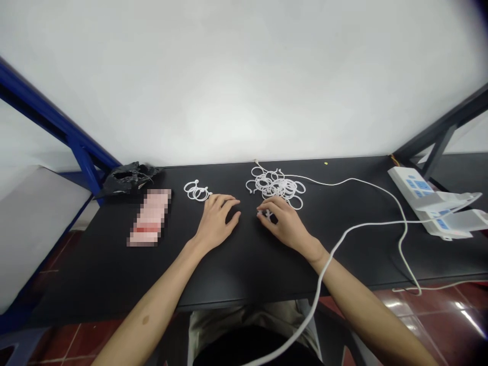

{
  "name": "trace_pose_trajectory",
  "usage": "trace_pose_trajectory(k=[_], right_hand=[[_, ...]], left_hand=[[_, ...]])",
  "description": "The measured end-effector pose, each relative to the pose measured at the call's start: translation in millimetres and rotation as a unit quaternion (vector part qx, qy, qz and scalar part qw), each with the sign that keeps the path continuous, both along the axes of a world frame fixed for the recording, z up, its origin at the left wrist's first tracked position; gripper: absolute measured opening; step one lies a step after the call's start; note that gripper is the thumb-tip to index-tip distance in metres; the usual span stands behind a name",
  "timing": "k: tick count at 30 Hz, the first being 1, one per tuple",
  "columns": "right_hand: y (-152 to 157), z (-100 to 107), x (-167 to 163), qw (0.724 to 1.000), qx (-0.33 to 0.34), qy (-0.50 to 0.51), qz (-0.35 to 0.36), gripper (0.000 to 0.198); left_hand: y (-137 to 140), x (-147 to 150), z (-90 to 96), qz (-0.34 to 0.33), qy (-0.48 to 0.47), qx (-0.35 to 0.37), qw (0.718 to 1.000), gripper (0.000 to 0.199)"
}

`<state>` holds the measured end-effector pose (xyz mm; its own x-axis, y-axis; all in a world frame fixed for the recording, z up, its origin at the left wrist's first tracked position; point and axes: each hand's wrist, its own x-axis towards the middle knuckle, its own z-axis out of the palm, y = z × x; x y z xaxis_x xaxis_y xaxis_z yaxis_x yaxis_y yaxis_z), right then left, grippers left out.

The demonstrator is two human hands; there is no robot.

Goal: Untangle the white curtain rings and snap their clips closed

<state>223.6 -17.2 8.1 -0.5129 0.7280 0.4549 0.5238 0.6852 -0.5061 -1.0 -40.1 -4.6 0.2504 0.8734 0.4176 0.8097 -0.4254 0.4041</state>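
Note:
A tangled pile of thin white plastic rings [280,186] lies on the black tabletop, several of them with an opening and small knobbed ends. My right hand [284,223] is just in front of this pile, its thumb and fingers curled together around a white ring [268,214] that is mostly hidden by them. To the left is a smaller group of white rings [198,191]. My left hand [217,221] rests beside that group, palm down, fingers apart, and its fingertips come close to the nearest ring. Nothing shows between its thumb and fingers.
At the left are a blurred pink packet [150,218] and a crumpled black plastic bag [131,178]. A white box [414,190] with open flaps stands at the right. A white cable [366,224] crosses above my right forearm. Blue metal posts [86,162] border the left side.

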Motion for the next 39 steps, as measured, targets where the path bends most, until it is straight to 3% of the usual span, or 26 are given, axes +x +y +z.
trace_pose_trajectory(k=[6, 11, 21, 30, 39], right_hand=[[-4.0, 4.5, -2.4, 0.997, -0.006, 0.077, -0.017, 0.009], [-6.1, 4.7, -4.4, 0.995, -0.009, 0.098, -0.006, 0.008], [-8.3, 5.6, -6.4, 0.994, -0.026, 0.103, 0.024, 0.009], [-7.8, 4.6, -5.6, 0.994, -0.051, 0.087, 0.033, 0.013], [-8.3, 5.1, -5.9, 0.995, -0.054, 0.083, 0.021, 0.013]], left_hand=[[-5.5, 9.6, 3.2, -0.078, -0.012, -0.028, 0.996, 0.047], [-5.3, 12.4, -0.7, -0.101, -0.019, -0.044, 0.994, 0.058], [-4.7, 12.5, -2.3, -0.115, -0.065, -0.027, 0.991, 0.045], [-6.8, 10.7, 1.0, -0.064, -0.072, -0.012, 0.995, 0.041], [-7.9, 10.4, 3.3, -0.107, -0.078, -0.040, 0.990, 0.029]])
